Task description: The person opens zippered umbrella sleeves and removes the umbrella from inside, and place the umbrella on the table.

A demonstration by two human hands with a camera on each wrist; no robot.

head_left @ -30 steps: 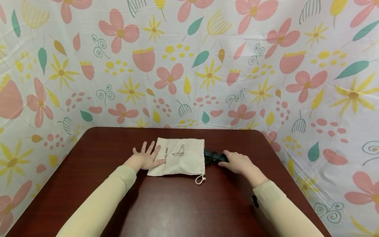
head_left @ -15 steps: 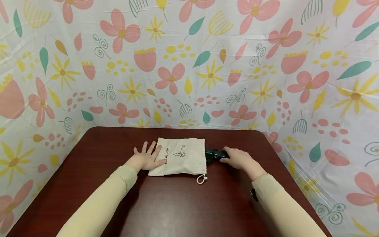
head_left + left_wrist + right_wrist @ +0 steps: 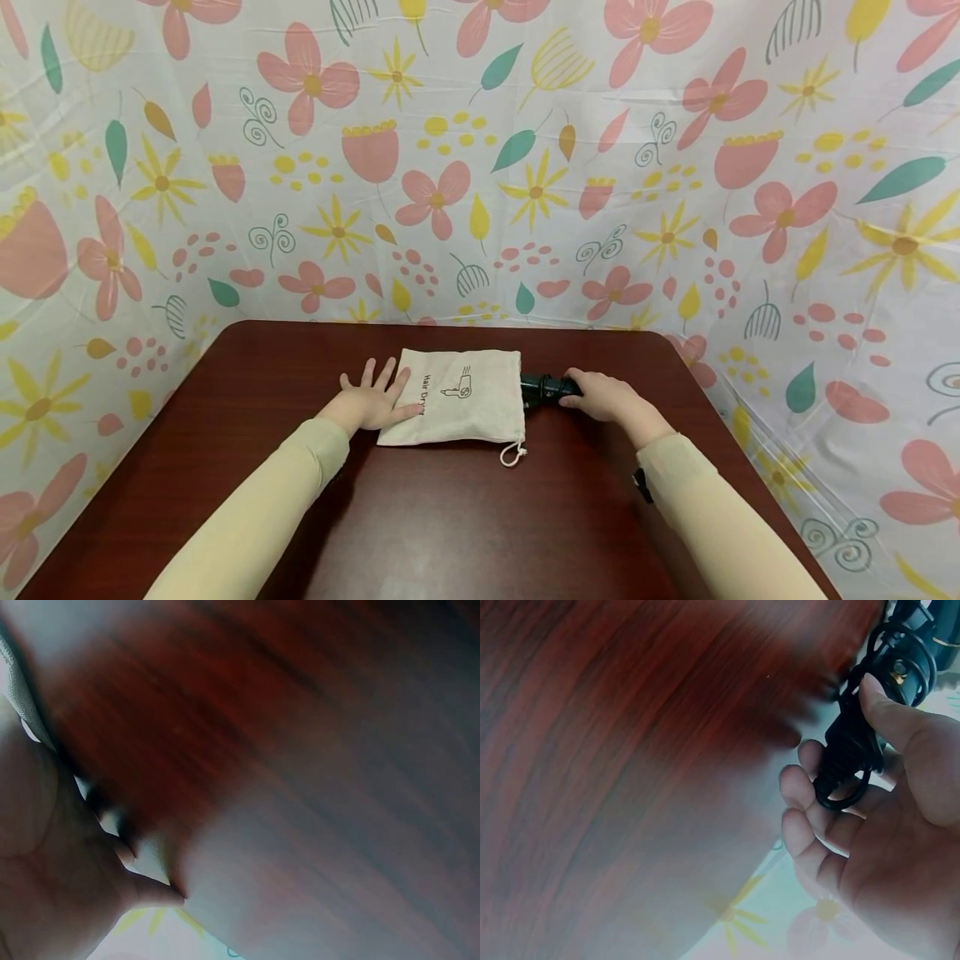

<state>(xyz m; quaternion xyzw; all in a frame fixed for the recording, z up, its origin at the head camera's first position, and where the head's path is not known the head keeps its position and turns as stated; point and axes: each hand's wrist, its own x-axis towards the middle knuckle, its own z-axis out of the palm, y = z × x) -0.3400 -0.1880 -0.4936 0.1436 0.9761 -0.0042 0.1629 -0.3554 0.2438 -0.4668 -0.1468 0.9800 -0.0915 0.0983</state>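
Note:
A cream cloth drawstring bag [image 3: 480,417], printed "Hair Dryer" with a dryer drawing, lies flat on the table with its mouth to the right. My left hand [image 3: 360,407], fingers spread, rests at the bag's closed left end, thumb and fingertips over its edge. From the bag's mouth juts the dark handle of a hair dryer [image 3: 542,388]; the rest of it is hidden inside. My right hand [image 3: 603,395] holds the outer end of that handle. In the right wrist view, a black cord [image 3: 851,742] is wound on the handle, with my thumb and curled fingers around it.
The dark red-brown wooden table [image 3: 450,533] has rounded far corners. A white curtain with a flower print [image 3: 480,167] hangs close behind it and along both sides. The bag's drawstring loop [image 3: 513,454] lies on the near side of the mouth.
My right hand and the hair dryer handle have swung slightly toward the table's far side, so the handle lies more level. My left hand keeps its place on the bag.

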